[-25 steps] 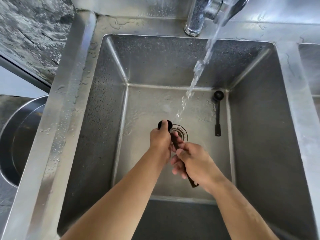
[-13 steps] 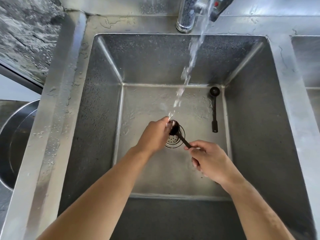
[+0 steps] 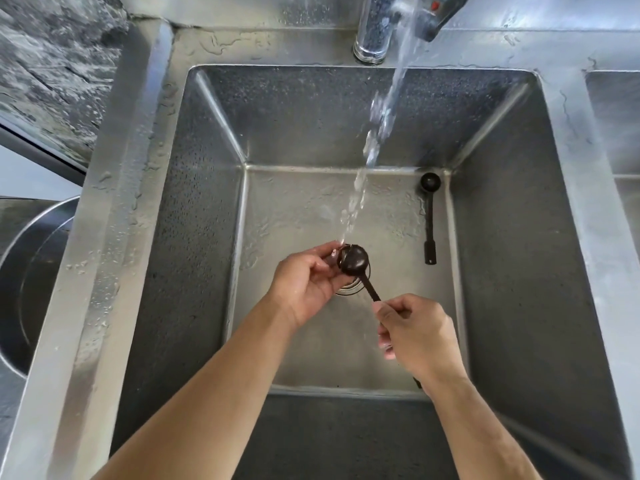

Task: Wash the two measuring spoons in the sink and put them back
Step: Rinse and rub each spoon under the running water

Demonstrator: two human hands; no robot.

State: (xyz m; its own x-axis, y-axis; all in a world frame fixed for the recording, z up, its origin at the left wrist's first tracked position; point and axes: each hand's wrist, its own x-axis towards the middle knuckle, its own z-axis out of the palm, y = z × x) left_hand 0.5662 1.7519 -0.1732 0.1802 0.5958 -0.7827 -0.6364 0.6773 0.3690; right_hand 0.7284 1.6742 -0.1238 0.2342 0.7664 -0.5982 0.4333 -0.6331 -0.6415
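— Status? Larger spoon (image 3: 353,259) under the stream (image 3: 377,133), above the drain; our right hand (image 3: 414,336) pinches its handle, left hand (image 3: 306,280) cups the bowl.

— Rub inside, rotate slowly. Second spoon (image 3: 429,216) waits by the sink (image 3: 207,202)'s right wall.

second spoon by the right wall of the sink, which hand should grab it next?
Right, probably. The second spoon lies along the sink's right wall, on the right hand side. But that hand grips the first spoon by its handle; the left hand fingers its bowl and would cross the water stream.
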